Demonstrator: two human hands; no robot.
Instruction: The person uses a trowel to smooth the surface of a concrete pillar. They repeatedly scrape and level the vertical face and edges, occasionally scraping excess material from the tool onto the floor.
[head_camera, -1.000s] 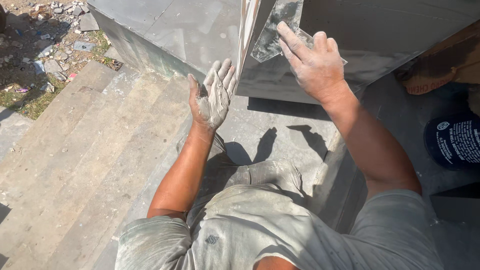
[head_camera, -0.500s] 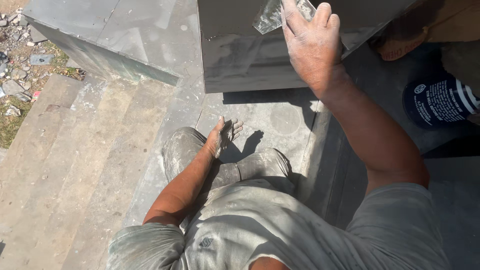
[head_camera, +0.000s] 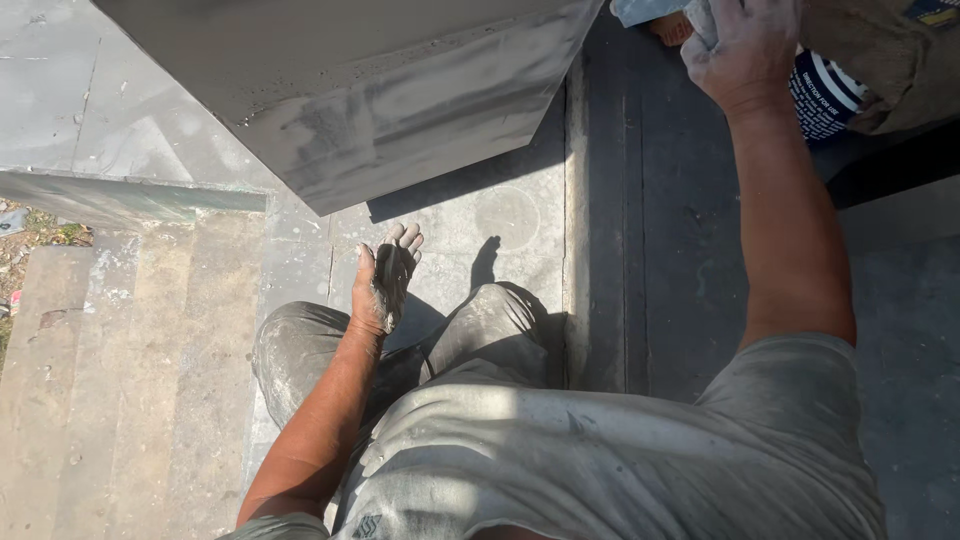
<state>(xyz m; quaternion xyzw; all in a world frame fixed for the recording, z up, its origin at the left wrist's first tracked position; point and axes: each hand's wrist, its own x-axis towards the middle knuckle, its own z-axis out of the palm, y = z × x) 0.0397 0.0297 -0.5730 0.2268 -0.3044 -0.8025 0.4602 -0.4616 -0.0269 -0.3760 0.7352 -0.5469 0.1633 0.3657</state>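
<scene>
Your right hand (head_camera: 738, 45) grips a crumpled grey rag (head_camera: 650, 10) at the stone slab's (head_camera: 380, 90) far edge, while your left hand (head_camera: 385, 278), fingers released, hangs empty for balance.

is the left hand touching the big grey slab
No, the left hand hangs open and dusty above the knees, apart from the grey slab, whose edge lies farther up.

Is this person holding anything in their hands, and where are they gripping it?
The right hand grips a pale crumpled cloth by its bunched end, at the picture's top edge. The left hand is open and holds nothing.
</scene>
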